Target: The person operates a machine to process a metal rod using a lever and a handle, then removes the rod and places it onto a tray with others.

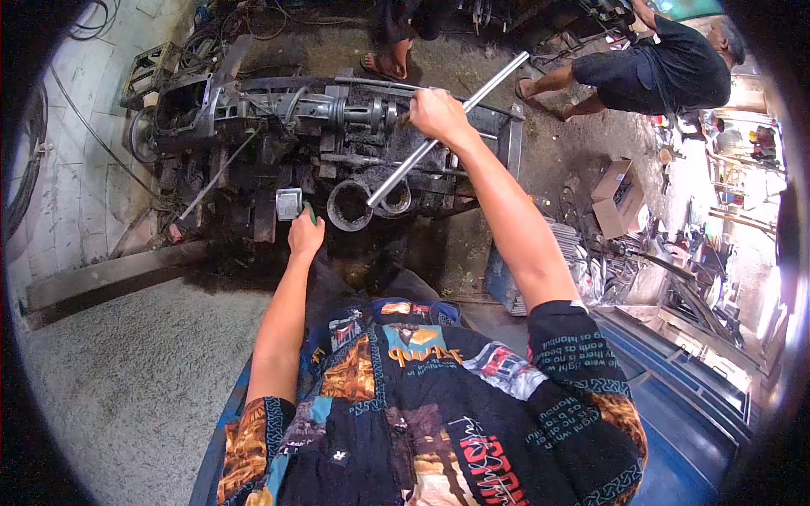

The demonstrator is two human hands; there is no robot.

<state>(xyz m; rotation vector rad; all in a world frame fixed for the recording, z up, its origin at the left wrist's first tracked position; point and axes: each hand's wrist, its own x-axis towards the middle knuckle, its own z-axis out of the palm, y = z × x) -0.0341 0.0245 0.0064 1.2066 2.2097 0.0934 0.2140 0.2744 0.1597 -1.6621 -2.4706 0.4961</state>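
My left hand is closed around a green handle. Right at its fingertips is a small square silver-grey tin. Over the machine, my right hand is curled closed, its fingers by a round shaft part; what is inside them is hidden. A long shiny metal rod slants across the machine and passes beneath my right hand and wrist. The rod's lower end overlaps two open metal cylinders, a larger one on the left and a smaller one on the right.
The greasy machine stretches across in front of me. A person in dark clothes bends at the upper right, and another person's foot shows beyond the machine. A cardboard box and scrap metal lie right; a concrete slab lies left.
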